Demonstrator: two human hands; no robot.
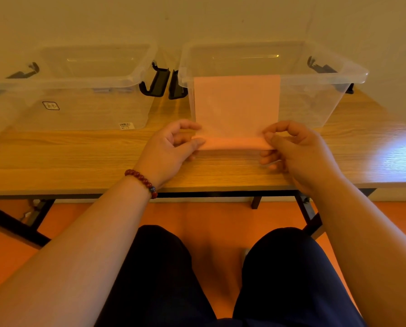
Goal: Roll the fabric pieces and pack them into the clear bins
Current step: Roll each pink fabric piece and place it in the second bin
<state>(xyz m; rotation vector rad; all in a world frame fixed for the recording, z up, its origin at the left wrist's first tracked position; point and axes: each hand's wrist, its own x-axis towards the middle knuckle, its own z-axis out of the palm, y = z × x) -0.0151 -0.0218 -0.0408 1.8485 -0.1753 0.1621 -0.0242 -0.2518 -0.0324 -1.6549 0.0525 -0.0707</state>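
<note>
Nearest, above the lap, a beaded bracelet (141,180) circles the left wrist. Both hands grasp: the left hand (173,147) pinches one end of the started roll (232,143) and the right hand (291,149) pinches the other, fingers curled over it on the worktop (79,156). The roll could turn out coned or slack if one side is wound faster than the other, and the loose tail may slip off the rim and bunch. The fabric piece (236,102) is pale pink, smooth and flat. It climbs from the roll up the front wall of the right clear bin (338,67). The left clear bin (91,86) stands beside it.
</note>
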